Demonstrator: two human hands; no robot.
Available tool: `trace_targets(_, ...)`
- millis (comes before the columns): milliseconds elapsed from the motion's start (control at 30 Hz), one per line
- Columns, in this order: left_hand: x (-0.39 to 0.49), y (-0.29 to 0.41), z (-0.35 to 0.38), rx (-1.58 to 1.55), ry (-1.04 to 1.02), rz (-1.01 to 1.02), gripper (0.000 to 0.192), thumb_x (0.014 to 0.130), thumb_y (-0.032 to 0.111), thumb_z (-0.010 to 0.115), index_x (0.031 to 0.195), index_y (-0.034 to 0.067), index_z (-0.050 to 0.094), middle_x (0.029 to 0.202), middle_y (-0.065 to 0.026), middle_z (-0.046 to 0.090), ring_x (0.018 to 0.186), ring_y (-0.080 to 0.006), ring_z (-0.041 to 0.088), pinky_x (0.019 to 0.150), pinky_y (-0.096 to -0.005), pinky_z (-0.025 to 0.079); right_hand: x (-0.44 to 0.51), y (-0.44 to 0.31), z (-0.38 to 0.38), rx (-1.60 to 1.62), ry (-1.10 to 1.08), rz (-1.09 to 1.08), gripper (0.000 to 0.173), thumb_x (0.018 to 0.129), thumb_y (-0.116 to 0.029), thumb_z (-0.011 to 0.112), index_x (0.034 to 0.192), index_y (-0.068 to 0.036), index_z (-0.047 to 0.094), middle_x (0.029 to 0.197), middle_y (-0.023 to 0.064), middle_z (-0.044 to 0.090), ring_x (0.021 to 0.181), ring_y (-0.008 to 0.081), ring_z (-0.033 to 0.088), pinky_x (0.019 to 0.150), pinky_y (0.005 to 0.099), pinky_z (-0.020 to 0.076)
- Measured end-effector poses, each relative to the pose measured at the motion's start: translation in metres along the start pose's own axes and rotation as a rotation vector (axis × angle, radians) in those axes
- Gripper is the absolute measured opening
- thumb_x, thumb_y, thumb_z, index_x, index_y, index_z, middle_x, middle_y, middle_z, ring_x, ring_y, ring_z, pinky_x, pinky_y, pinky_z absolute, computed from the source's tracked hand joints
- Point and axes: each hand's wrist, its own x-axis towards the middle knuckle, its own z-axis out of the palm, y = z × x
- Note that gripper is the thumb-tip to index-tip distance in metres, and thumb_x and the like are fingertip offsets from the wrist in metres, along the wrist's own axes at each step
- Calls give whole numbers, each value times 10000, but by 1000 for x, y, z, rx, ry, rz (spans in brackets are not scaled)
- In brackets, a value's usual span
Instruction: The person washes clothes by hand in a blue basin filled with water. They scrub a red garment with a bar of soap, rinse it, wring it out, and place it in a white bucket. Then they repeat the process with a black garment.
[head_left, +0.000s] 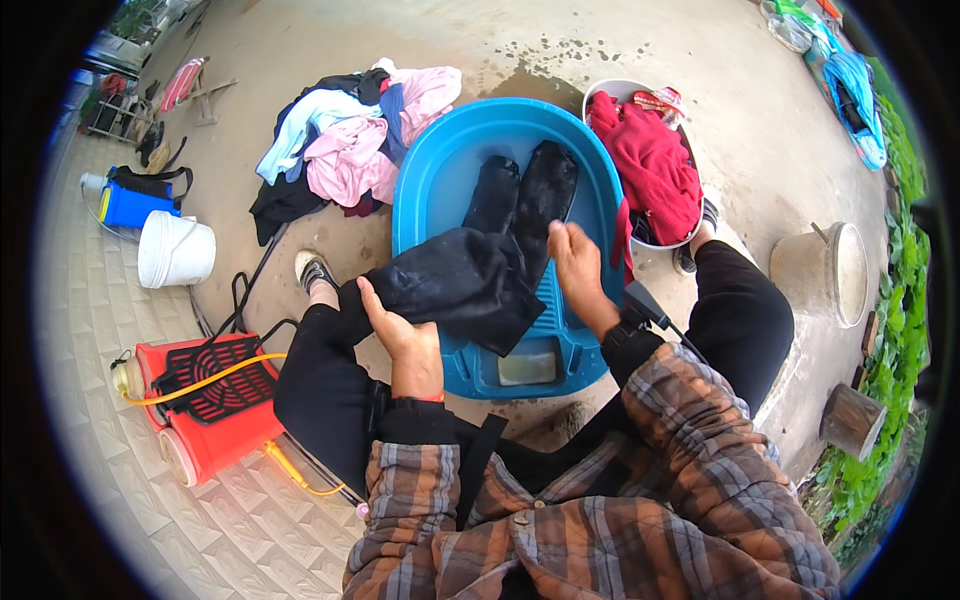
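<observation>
A blue plastic washtub (418, 172) with a ribbed washboard part (551, 296) stands between my knees, holding some water. Wet black trousers (457, 277) lie in it, both legs stretched towards the far end and the upper part across the near left rim. My left hand (401, 337) is at the near left edge of this cloth, palm up, thumb against it; the cloth hides some fingers. Over the right side of the tub is my right hand (576, 262), its fingers curled; whether it grips any cloth cannot be told. A bar of soap (527, 369) sits in the tub's near compartment.
Piled clothes (349, 154) lie on the concrete beyond the tub's left side. A round container (600, 90) of red clothes (652, 169) touches its right side. At left stand a white bucket (176, 247) and a red sprayer tank (225, 435); at right, a lidded bucket (817, 274) and a wood stump (853, 421).
</observation>
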Motion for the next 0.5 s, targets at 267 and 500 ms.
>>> trace_targets(267, -4, 1, -9, -5, -70, -82, 711, 911, 649, 604, 1364, 103, 563, 1439, -91, 541, 1312, -307, 511, 1136, -540, 347, -117, 55, -2, -1093, -791, -679, 318, 732, -231, 749, 985, -52, 681, 1036, 132, 665, 995, 289, 642, 785, 385, 512)
trace_targets(500, -13, 1, -4, -68, -226, -186, 629, 943, 616, 583, 1291, 93, 614, 1376, -87, 601, 1280, -314, 545, 1134, -543, 361, -121, 81, 14, -1222, -984, -526, 455, 680, -241, 817, 1088, -88, 686, 1154, 123, 647, 1120, 272, 615, 862, 367, 494)
